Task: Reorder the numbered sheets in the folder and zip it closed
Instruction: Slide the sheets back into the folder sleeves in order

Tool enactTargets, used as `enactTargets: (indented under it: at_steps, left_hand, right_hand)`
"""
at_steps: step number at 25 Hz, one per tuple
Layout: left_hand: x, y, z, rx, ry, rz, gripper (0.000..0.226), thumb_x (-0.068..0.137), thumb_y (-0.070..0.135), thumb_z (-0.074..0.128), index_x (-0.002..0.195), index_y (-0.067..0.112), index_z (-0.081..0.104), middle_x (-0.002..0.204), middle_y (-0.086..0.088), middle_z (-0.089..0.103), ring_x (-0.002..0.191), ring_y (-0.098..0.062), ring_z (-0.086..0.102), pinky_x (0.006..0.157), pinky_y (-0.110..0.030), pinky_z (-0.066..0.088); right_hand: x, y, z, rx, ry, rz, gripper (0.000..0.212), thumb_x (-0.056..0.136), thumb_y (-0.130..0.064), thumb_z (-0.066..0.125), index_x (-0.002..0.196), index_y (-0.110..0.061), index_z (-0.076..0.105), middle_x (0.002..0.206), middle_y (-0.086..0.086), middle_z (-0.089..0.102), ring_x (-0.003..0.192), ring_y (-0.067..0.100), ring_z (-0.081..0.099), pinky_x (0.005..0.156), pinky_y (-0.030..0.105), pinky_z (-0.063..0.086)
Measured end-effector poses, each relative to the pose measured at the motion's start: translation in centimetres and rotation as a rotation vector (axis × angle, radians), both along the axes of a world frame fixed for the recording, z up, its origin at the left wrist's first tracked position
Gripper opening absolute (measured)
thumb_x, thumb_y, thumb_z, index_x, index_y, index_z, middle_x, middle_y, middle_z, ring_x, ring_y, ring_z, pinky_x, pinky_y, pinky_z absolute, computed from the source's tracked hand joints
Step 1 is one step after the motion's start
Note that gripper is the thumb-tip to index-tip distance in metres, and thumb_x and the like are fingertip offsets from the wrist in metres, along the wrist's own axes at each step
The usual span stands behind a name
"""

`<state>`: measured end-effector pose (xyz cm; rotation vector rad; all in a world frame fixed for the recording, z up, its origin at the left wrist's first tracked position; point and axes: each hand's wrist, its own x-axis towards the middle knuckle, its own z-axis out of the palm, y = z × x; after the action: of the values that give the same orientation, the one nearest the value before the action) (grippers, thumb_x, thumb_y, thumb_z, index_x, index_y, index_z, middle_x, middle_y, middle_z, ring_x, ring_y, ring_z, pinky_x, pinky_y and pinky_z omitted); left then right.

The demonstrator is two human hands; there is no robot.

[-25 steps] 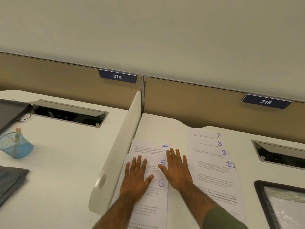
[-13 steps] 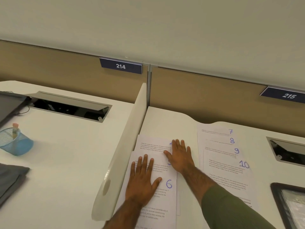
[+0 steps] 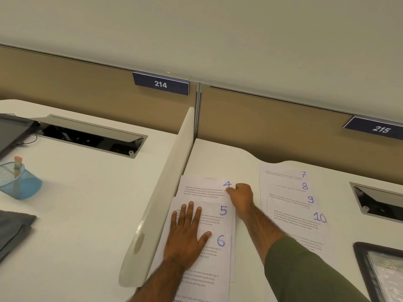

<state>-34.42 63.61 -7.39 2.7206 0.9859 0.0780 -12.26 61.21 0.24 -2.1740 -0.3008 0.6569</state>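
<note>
Two fanned stacks of white numbered sheets lie on the desk. In the left stack sheet 4 [image 3: 202, 188] lies farthest, then sheet 5 [image 3: 216, 214] and sheet 6 [image 3: 218, 253]. My left hand [image 3: 185, 234] presses flat on sheets 5 and 6, fingers spread. My right hand [image 3: 241, 197] is curled at the right edge of sheet 4 and pinches it just below the number. The right stack [image 3: 292, 205] shows sheets 7 to 10. The black-edged zip folder [image 3: 383, 273] lies at the lower right, partly out of frame.
A white divider panel [image 3: 161, 197] stands just left of the sheets. Beyond it on the neighbouring desk are a blue mesh cup [image 3: 19, 182], a dark cloth [image 3: 13, 232] and an open cable tray [image 3: 91, 138]. Another cable tray [image 3: 379, 201] opens at the right.
My right hand slid from sheet 5 up to sheet 4's right edge and curled to pinch it. My left hand stayed flat on the sheets. The camera shifted a little.
</note>
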Motion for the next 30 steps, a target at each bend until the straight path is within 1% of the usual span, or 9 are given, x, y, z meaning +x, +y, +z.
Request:
enactTargets:
  at_steps: [5, 8, 11, 13, 17, 19, 23, 27, 30]
  left_hand:
    - [0.2, -0.4, 0.5, -0.02, 0.012, -0.021, 0.083, 0.097, 0.075, 0.012, 0.156, 0.028, -0.024, 0.163, 0.003, -0.033, 0.151, -0.02, -0.028, 0.122, -0.047, -0.01]
    - [-0.2, -0.3, 0.2, -0.007, 0.031, 0.004, 0.084, 0.099, 0.073, 0.018, 0.162, 0.021, -0.002, 0.17, -0.003, -0.008, 0.156, -0.023, -0.007, 0.121, -0.047, 0.002]
    - [0.0, -0.2, -0.3, 0.006, 0.032, 0.004, 0.084, 0.099, 0.071, 0.025, 0.162, 0.017, 0.009, 0.17, -0.006, 0.005, 0.156, -0.024, 0.002, 0.12, -0.048, 0.008]
    - [0.1, -0.2, -0.1, 0.012, 0.036, 0.005, 0.084, 0.099, 0.072, 0.023, 0.162, 0.017, 0.009, 0.17, -0.006, 0.005, 0.156, -0.025, 0.002, 0.12, -0.048, 0.008]
    - [-0.1, -0.1, 0.3, -0.008, 0.073, 0.009, 0.085, 0.098, 0.075, 0.01, 0.161, 0.02, -0.005, 0.169, -0.003, -0.011, 0.156, -0.025, -0.008, 0.121, -0.046, -0.001]
    - [-0.1, 0.0, 0.4, -0.018, 0.076, 0.01, 0.085, 0.099, 0.073, 0.015, 0.162, 0.018, 0.002, 0.17, -0.006, -0.002, 0.156, -0.026, -0.001, 0.12, -0.047, 0.003]
    - [-0.1, 0.1, 0.6, -0.073, 0.104, -0.004, 0.085, 0.1, 0.072, 0.02, 0.161, 0.013, 0.018, 0.168, -0.011, 0.016, 0.153, -0.027, 0.013, 0.117, -0.047, 0.012]
    - [1.5, -1.0, 4.3, -0.189, -0.021, 0.039, 0.092, 0.091, 0.075, -0.005, 0.159, 0.014, -0.01, 0.166, -0.002, -0.02, 0.155, -0.02, -0.013, 0.123, -0.036, -0.013]
    - [4.0, -3.2, 8.6, -0.399, -0.252, 0.096, 0.073, 0.104, 0.058, 0.025, 0.162, 0.018, 0.008, 0.169, 0.004, 0.0, 0.155, -0.015, 0.007, 0.121, -0.024, 0.01]
  right_hand:
    - [1.2, -1.6, 1.0, 0.03, -0.044, -0.079, 0.025, 0.097, -0.017, 0.063, 0.074, -0.009, 0.056, 0.078, 0.005, 0.062, 0.066, 0.017, 0.058, 0.055, 0.025, 0.045]
    - [1.1, -3.2, 1.0, 0.148, 0.069, -0.178, 0.031, 0.092, -0.019, 0.068, 0.067, -0.009, 0.052, 0.068, 0.006, 0.061, 0.062, 0.025, 0.06, 0.055, 0.032, 0.049]
    - [-0.8, -6.1, -0.7, 0.186, 0.33, -0.127, 0.008, 0.09, -0.01, 0.069, 0.084, -0.004, 0.07, 0.083, 0.009, 0.077, 0.076, 0.031, 0.075, 0.062, 0.038, 0.06]
    - [-2.2, -7.8, -2.0, 0.112, 0.283, -0.099, 0.017, 0.088, -0.008, 0.067, 0.072, -0.004, 0.063, 0.079, 0.01, 0.074, 0.069, 0.029, 0.071, 0.06, 0.035, 0.055]
    - [-2.8, -9.7, -0.8, 0.059, 0.059, -0.172, 0.043, 0.087, -0.007, 0.066, 0.059, -0.018, 0.035, 0.059, 0.004, 0.04, 0.058, 0.019, 0.039, 0.057, 0.029, 0.033]
    - [-2.1, -10.7, 1.1, 0.062, -0.047, -0.197, 0.046, 0.089, -0.006, 0.066, 0.058, -0.017, 0.034, 0.057, 0.0, 0.035, 0.056, 0.017, 0.033, 0.054, 0.029, 0.029]
    - [0.2, -14.7, 4.8, 0.131, -0.156, -0.288, 0.041, 0.092, -0.006, 0.064, 0.06, -0.013, 0.04, 0.059, 0.002, 0.044, 0.058, 0.018, 0.04, 0.057, 0.03, 0.035]
    - [2.6, -20.0, 8.4, 0.149, -0.218, -0.309, 0.029, 0.097, -0.01, 0.062, 0.069, -0.007, 0.054, 0.075, 0.01, 0.064, 0.07, 0.028, 0.061, 0.065, 0.032, 0.049]
    - [3.2, -23.1, 10.8, 0.141, -0.226, -0.31, 0.021, 0.099, -0.016, 0.062, 0.081, -0.005, 0.063, 0.085, 0.012, 0.069, 0.076, 0.031, 0.067, 0.07, 0.037, 0.056]
